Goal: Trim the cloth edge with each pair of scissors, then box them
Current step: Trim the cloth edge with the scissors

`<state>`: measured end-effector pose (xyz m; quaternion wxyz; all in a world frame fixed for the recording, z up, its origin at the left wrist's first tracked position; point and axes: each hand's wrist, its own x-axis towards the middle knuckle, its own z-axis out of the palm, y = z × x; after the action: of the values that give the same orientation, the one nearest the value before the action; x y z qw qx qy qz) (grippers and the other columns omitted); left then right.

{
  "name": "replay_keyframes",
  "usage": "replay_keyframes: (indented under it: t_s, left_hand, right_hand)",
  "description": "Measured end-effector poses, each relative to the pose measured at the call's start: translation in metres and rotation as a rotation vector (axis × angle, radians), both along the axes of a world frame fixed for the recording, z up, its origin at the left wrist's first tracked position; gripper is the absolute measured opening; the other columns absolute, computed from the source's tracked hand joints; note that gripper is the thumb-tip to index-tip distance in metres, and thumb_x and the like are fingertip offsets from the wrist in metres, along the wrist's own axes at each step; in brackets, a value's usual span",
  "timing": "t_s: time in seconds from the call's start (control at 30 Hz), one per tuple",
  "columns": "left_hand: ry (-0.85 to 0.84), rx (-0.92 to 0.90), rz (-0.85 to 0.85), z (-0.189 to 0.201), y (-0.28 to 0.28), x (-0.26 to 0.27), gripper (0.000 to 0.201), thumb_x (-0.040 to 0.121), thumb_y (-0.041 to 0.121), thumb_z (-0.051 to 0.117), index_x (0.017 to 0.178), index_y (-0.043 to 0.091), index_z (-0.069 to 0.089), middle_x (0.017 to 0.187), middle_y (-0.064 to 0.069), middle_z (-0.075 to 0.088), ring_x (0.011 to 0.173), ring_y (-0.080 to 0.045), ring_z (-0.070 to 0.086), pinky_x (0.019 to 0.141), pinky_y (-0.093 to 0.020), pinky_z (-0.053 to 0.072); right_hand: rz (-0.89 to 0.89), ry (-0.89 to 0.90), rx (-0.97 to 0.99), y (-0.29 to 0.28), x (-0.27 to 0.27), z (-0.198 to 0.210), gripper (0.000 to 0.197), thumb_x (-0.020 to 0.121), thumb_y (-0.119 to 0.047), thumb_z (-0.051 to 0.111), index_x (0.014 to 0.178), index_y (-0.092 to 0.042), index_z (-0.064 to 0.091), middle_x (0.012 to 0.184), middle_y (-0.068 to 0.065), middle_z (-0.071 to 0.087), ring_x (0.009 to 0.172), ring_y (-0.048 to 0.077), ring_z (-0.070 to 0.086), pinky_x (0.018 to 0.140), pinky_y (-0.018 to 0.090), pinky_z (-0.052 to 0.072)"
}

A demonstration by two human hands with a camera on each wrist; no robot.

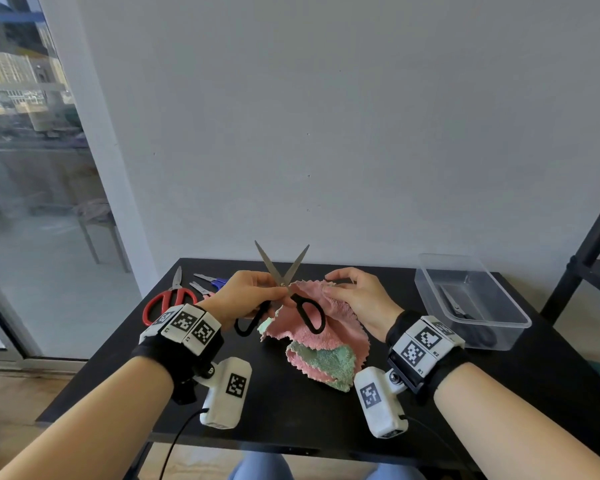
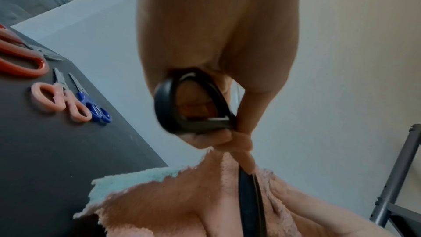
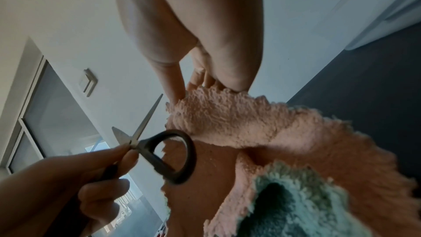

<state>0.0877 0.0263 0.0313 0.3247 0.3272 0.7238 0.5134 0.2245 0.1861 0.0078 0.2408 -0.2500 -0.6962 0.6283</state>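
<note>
My left hand [image 1: 246, 292] pinches the black-handled scissors [image 1: 310, 311] near their pivot, blades spread wide and pointing up, handles hanging down. In the left wrist view one black handle loop [image 2: 187, 102] sits under my palm. My right hand [image 1: 357, 296] pinches the top edge of the pink and green cloth [image 1: 323, 344], holding it up off the black table [image 1: 291, 410]. The right wrist view shows the scissors [image 3: 168, 156] just left of the cloth [image 3: 250, 125], with my left fingers on the pivot.
Red scissors [image 1: 168, 297], pink scissors [image 2: 61, 100] and small blue scissors [image 2: 93, 107] lie at the table's far left. A clear plastic box [image 1: 471, 299] at the far right holds a dark pair. A black shelf frame [image 1: 589, 254] stands to the right.
</note>
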Motion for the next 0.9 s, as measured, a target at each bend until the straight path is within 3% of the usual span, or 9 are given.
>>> replay_keyframes:
  t_s: [0.17, 0.3, 0.43, 0.5, 0.63, 0.8, 0.9]
  left_hand:
    - [-0.032, 0.062, 0.068, 0.007, -0.001, 0.002, 0.016, 0.091, 0.010, 0.062, 0.104, 0.009, 0.071, 0.092, -0.013, 0.075, 0.049, -0.009, 0.055, 0.050, -0.017, 0.048]
    - [-0.042, 0.089, 0.108, 0.009, -0.004, -0.004, 0.016, 0.091, 0.014, 0.063, 0.104, 0.009, 0.070, 0.093, -0.007, 0.076, 0.054, -0.010, 0.060, 0.052, -0.018, 0.049]
    - [-0.041, 0.057, 0.073, 0.009, -0.005, -0.004, 0.015, 0.090, 0.015, 0.063, 0.100, 0.007, 0.070, 0.096, -0.011, 0.075, 0.056, -0.010, 0.061, 0.050, -0.017, 0.048]
    - [-0.034, 0.038, 0.062, 0.009, -0.004, -0.001, 0.015, 0.091, 0.015, 0.062, 0.099, 0.006, 0.070, 0.095, -0.011, 0.075, 0.058, -0.011, 0.060, 0.052, -0.017, 0.046]
    - [-0.119, 0.057, 0.027, 0.006, 0.000, 0.003, 0.018, 0.094, 0.005, 0.054, 0.106, 0.000, 0.067, 0.097, -0.017, 0.074, 0.063, -0.016, 0.062, 0.057, -0.021, 0.052]
    - [-0.207, 0.099, -0.012, 0.008, 0.004, 0.006, 0.017, 0.096, 0.003, 0.047, 0.104, 0.000, 0.061, 0.100, -0.025, 0.071, 0.067, -0.024, 0.066, 0.055, -0.025, 0.054]
    - [-0.227, 0.127, -0.021, 0.009, 0.007, 0.010, 0.019, 0.097, 0.003, 0.046, 0.108, 0.001, 0.062, 0.098, -0.023, 0.071, 0.071, -0.025, 0.071, 0.059, -0.027, 0.056]
  right_hand:
    - [-0.025, 0.030, 0.047, 0.000, -0.001, 0.004, 0.016, 0.083, -0.005, 0.072, 0.088, -0.014, 0.059, 0.086, 0.006, 0.070, 0.084, 0.016, 0.068, 0.070, 0.017, 0.050]
    - [-0.012, 0.008, 0.087, -0.002, -0.003, 0.005, 0.010, 0.084, 0.001, 0.067, 0.081, -0.008, 0.070, 0.089, 0.008, 0.071, 0.089, 0.014, 0.066, 0.080, 0.019, 0.050]
    - [0.071, 0.069, -0.088, -0.009, -0.003, 0.002, 0.014, 0.088, 0.011, 0.057, 0.094, 0.009, 0.070, 0.081, 0.002, 0.073, 0.075, 0.003, 0.071, 0.060, 0.007, 0.050]
    - [0.115, 0.087, -0.145, -0.012, -0.003, 0.002, 0.016, 0.089, 0.012, 0.056, 0.098, 0.011, 0.068, 0.076, 0.000, 0.074, 0.075, 0.005, 0.072, 0.058, 0.008, 0.050]
    - [0.107, 0.035, -0.070, -0.019, -0.010, 0.001, 0.017, 0.087, 0.007, 0.061, 0.099, 0.003, 0.073, 0.097, 0.010, 0.074, 0.092, 0.016, 0.070, 0.068, 0.012, 0.053]
    - [0.142, 0.064, -0.130, -0.019, -0.009, 0.004, 0.021, 0.087, 0.010, 0.058, 0.102, 0.005, 0.072, 0.091, 0.006, 0.074, 0.077, 0.006, 0.070, 0.066, 0.014, 0.054]
    - [0.143, 0.088, -0.078, -0.015, -0.007, 0.005, 0.019, 0.086, 0.005, 0.062, 0.098, -0.002, 0.074, 0.098, 0.004, 0.075, 0.092, 0.007, 0.069, 0.074, 0.012, 0.052]
